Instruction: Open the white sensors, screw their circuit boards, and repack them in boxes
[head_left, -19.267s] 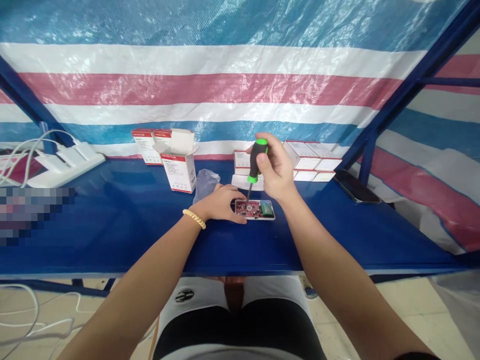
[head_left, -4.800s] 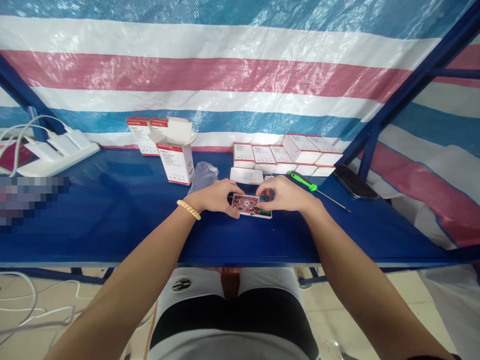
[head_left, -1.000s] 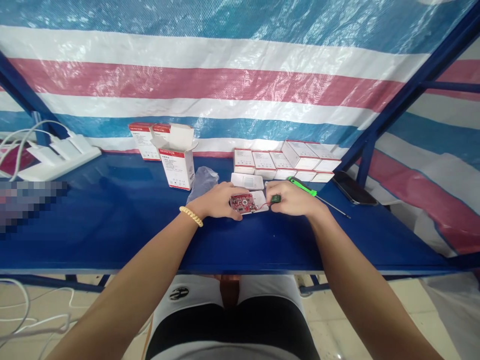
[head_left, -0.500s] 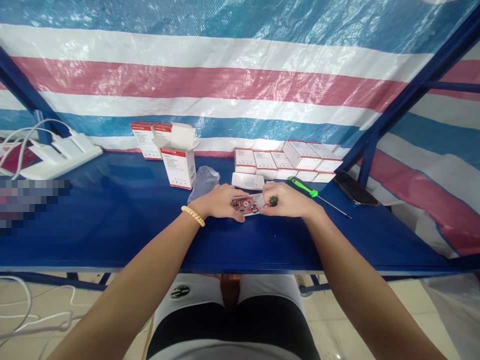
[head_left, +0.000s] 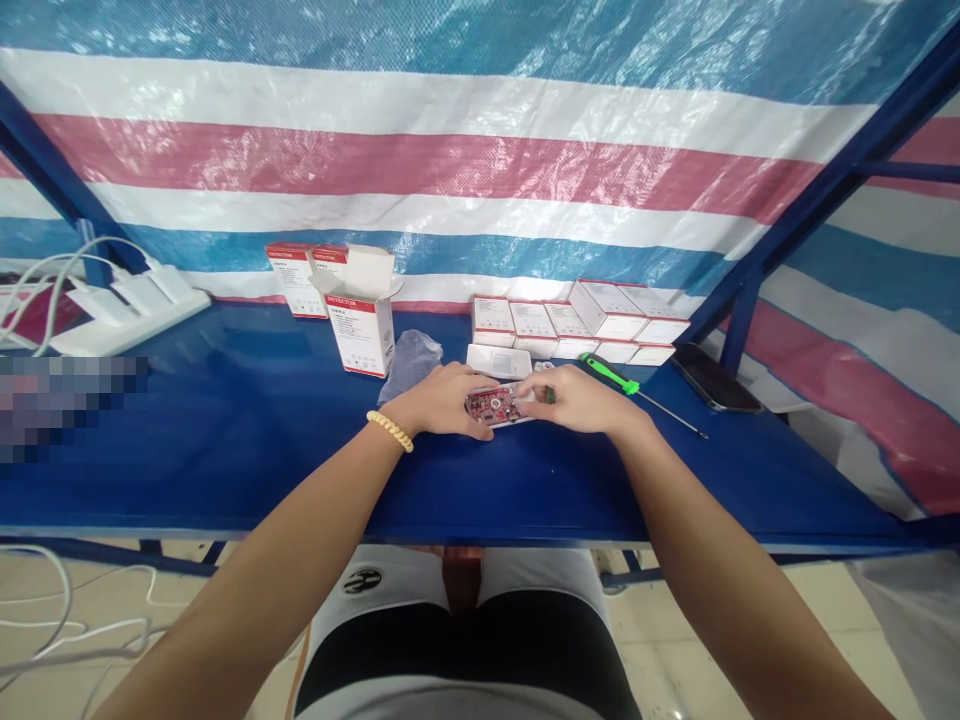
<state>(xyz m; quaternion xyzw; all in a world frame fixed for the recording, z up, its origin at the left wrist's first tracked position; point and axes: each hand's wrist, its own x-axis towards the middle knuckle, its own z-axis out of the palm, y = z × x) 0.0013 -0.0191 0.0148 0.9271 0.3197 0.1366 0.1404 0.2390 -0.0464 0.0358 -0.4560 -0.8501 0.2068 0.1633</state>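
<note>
A red circuit board (head_left: 491, 404) lies in a white plastic base on the blue table (head_left: 225, 440), at the middle. My left hand (head_left: 442, 400) grips the left end of that base, fingers curled around it. My right hand (head_left: 581, 400) is closed in a pinch on a small green part (head_left: 550, 395) at the board's right end; thin wires seem to join the part to the board. A white cover (head_left: 499, 361) rests just behind the board. A green-handled screwdriver (head_left: 626, 382) lies on the table to the right of my right hand.
An open white-and-red "DETECTOR" box (head_left: 364, 320) stands at the back left with two more behind it. A row of small boxes (head_left: 577, 325) lines the back. A clear plastic bag (head_left: 411, 362), a dark phone (head_left: 712, 378) and a white power strip (head_left: 127, 315) with cables also lie on the table.
My right hand with the small green part has moved back in towards the board's right end after being pulled out to the right a second ago. The left hand stays on the base.
</note>
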